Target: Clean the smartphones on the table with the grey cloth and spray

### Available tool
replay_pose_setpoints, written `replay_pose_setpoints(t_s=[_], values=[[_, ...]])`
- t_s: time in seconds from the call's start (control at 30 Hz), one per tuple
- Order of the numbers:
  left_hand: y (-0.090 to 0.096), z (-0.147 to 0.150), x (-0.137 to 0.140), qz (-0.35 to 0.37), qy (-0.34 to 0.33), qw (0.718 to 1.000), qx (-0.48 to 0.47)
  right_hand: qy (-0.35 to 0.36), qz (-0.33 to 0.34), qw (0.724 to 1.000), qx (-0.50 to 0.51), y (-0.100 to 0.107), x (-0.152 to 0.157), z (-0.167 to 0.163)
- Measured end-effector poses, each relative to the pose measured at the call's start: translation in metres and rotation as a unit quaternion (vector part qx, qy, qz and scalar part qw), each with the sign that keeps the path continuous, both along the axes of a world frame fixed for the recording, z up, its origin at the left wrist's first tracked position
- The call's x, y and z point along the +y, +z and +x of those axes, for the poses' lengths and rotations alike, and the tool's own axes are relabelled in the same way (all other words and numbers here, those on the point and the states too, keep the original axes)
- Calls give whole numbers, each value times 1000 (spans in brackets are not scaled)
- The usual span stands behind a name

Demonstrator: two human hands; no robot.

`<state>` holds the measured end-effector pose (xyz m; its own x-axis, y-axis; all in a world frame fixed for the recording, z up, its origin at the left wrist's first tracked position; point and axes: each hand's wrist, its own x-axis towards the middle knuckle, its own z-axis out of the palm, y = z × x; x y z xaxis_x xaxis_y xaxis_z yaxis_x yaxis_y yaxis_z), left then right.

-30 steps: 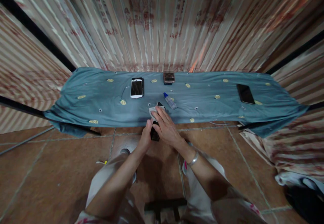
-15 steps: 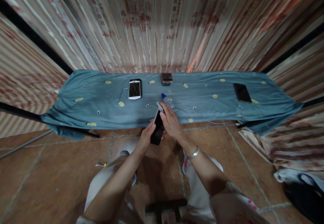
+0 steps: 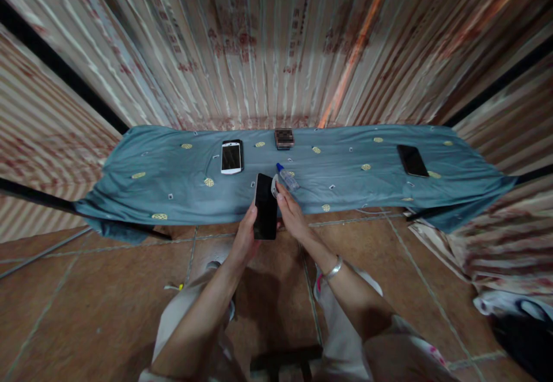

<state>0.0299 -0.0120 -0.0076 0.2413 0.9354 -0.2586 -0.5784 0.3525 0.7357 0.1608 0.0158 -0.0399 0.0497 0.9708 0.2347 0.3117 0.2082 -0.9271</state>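
My left hand is wrapped round a black smartphone, held upright with its dark screen facing me at the near edge of the cloth. My right hand is closed on a small pale wiping pad, which touches the phone's upper right edge. Whether the pad is cloth or something else is hard to make out. Just beyond the right fingertips lies a clear bottle with a blue cap.
The narrow table has a teal patterned cloth. On it are a white phone over a dark one, a small dark blurred stack and a black phone at right. Striped curtains and black poles enclose it.
The phone has turned more upright and faces me more squarely. My right hand with the pad has moved from the phone's top end to its right edge.
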Motion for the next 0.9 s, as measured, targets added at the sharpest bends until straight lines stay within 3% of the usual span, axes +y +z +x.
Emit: replay_pose_setpoints(t_s=[0.27, 0.47, 0.63, 0.73, 0.9], values=[[-7, 0, 13, 0, 65, 998, 2, 34, -58, 993, 94, -6, -10, -15], [-13, -5, 23, 7, 106, 994, -6, 79, -151, 959, 228, -13, -16, -27], [-14, -18, 28, -44, 110, 993, 15, 106, -196, 941, 255, -12, -30, -34], [-12, -26, 31, -61, 102, 993, 9, 118, -186, 943, 249, -16, -37, -35], [-8, -37, 31, -81, 95, 992, -21, 141, -111, 970, 164, -24, -41, -34]])
